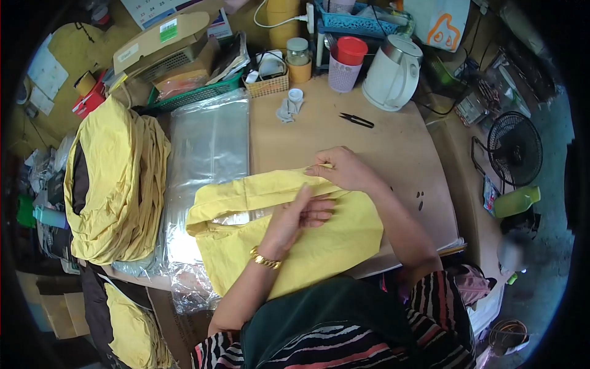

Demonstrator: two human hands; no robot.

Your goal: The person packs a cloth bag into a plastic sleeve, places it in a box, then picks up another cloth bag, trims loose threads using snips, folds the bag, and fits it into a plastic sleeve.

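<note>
A yellow cloth piece (344, 227) lies on the table in front of me, with a long folded band along its far side and an opening at its left. At the far edge of this cloth, my right hand (344, 169) pinches the band between thumb and fingers. My left hand (295, 215) is over the middle of the cloth, thumb raised and fingers apart from it, gripping nothing that I can see. A gold-coloured band (265, 258) circles the left wrist. Part of the cloth's near side is hidden by my left arm and body.
Yellow cloth pieces (117, 184) are piled at the left, beside clear plastic bags (209, 135). Black thread snips (356, 120) lie near a white electric kettle (393, 74). A green basket (196, 97) and a purple cup (344, 75) stand at the back. A black fan (515, 147) is at right.
</note>
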